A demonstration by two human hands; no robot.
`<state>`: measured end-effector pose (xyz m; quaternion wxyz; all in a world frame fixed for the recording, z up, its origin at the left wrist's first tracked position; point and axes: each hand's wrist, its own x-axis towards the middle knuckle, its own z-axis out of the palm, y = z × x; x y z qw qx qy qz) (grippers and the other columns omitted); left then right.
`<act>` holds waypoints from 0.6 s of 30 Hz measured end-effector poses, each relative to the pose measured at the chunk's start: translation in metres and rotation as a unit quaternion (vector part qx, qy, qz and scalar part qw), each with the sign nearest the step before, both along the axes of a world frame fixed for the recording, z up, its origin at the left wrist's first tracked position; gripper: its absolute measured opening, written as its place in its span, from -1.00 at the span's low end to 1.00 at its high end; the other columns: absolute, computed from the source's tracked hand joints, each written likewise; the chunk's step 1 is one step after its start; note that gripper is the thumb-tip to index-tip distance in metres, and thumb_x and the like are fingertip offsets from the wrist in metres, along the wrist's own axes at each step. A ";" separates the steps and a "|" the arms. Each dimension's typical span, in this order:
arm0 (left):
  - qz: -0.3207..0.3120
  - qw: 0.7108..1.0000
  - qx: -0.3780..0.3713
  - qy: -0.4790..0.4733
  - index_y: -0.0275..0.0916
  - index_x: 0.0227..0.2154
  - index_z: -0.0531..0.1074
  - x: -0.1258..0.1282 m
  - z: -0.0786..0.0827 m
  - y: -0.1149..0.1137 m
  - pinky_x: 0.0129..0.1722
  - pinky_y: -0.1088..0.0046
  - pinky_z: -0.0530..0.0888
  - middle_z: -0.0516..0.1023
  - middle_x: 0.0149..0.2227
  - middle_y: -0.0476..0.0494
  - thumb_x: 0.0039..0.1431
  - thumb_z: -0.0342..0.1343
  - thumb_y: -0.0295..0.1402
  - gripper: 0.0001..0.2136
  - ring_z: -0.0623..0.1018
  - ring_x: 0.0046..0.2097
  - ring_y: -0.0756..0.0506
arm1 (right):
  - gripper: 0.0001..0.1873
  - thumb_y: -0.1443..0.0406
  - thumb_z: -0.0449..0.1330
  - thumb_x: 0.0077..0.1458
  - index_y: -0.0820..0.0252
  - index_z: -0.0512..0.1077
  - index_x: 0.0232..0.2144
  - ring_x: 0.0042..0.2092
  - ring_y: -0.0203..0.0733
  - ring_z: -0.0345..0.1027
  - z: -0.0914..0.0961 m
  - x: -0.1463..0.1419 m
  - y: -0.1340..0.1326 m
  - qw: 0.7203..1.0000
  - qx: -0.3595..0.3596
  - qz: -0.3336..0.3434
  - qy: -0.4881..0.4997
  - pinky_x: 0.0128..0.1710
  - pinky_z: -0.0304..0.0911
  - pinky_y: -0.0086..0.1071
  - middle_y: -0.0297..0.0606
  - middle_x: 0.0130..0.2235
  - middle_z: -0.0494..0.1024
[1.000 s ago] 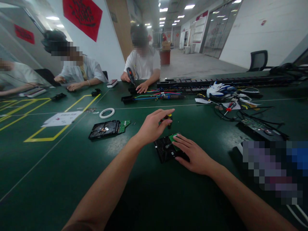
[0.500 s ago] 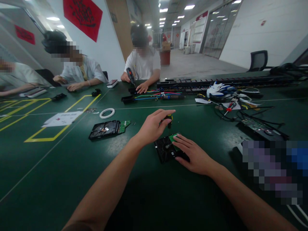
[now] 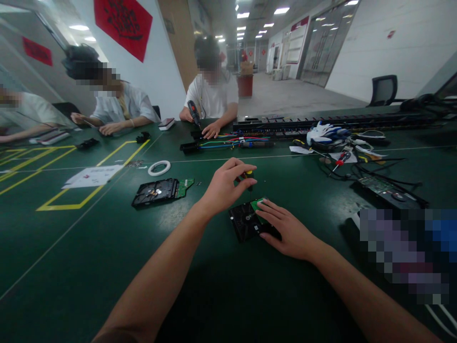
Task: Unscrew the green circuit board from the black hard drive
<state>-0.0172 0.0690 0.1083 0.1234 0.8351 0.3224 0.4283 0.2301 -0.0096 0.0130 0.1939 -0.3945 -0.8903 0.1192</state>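
A black hard drive (image 3: 243, 223) with a green circuit board (image 3: 257, 205) lies on the dark green table in front of me. My left hand (image 3: 228, 183) grips the yellow and black handle of a screwdriver (image 3: 250, 180), held upright with its shaft pointing down at the drive's far edge. Whether the tip sits in a screw is too small to tell. Across the right part of the drive, my right hand (image 3: 283, 226) lies flat with its fingers stretched over the board, covering part of it.
Left of my hands lie another hard drive (image 3: 157, 191), a white ring (image 3: 159, 168) and paper (image 3: 93, 176). On the right are gloves (image 3: 326, 133), a red screwdriver (image 3: 342, 159), cables and a further drive (image 3: 389, 188). Across the table a person (image 3: 210, 95) holds a power screwdriver (image 3: 193, 113).
The fingers of my left hand have shifted around the screwdriver handle, which leans slightly differently. My right hand and the drive stay put. A co-worker at the left has raised one hand.
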 end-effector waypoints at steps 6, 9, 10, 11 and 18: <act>-0.018 1.000 -0.002 0.021 -0.20 0.18 0.50 -0.001 0.000 0.000 0.07 0.26 0.55 0.57 -0.01 -0.18 0.38 0.14 -0.57 -0.63 0.58 0.01 -0.10 | -0.35 0.17 0.25 0.30 0.12 0.30 0.38 0.51 0.15 -0.06 0.000 0.000 -0.001 1.000 0.000 0.002 0.018 0.45 0.05 0.20 -0.08 0.46 0.23; -0.030 0.999 -0.007 0.012 -0.20 0.18 0.49 0.000 0.000 0.000 0.13 0.22 0.54 0.59 0.07 -0.20 0.40 0.09 -0.58 -0.63 0.57 0.10 -0.12 | -0.35 0.18 0.26 0.30 0.11 0.31 0.38 0.51 0.15 -0.05 0.001 0.000 -0.001 1.000 -0.003 0.000 0.021 0.44 0.05 0.20 -0.08 0.46 0.23; -0.033 0.999 -0.005 0.008 -0.19 0.19 0.49 0.000 -0.001 0.000 0.14 0.22 0.54 0.59 0.09 -0.20 0.41 0.10 -0.57 -0.64 0.57 0.11 -0.12 | -0.35 0.17 0.26 0.30 0.11 0.30 0.38 0.51 0.15 -0.05 0.001 0.000 -0.001 1.000 -0.004 0.000 0.020 0.44 0.05 0.20 -0.08 0.46 0.23; -0.032 0.999 0.000 0.005 -0.19 0.18 0.50 0.001 -0.001 0.001 0.15 0.21 0.53 0.59 0.09 -0.20 0.40 0.13 -0.54 -0.65 0.57 0.11 -0.12 | -0.35 0.17 0.25 0.30 0.12 0.30 0.38 0.51 0.15 -0.05 0.001 0.000 0.000 1.000 -0.005 0.000 0.018 0.44 0.04 0.21 -0.08 0.46 0.23; 0.016 0.999 0.025 -0.044 -0.16 -0.05 0.64 0.001 0.001 0.000 -0.12 0.36 0.59 0.57 -0.13 -0.14 0.34 0.29 -0.37 -0.83 0.57 -0.15 -0.05 | -0.34 0.17 0.26 0.30 0.07 0.29 0.39 0.51 0.18 -0.06 0.000 0.000 -0.001 1.000 -0.008 -0.001 0.028 0.43 0.04 0.26 -0.10 0.46 0.23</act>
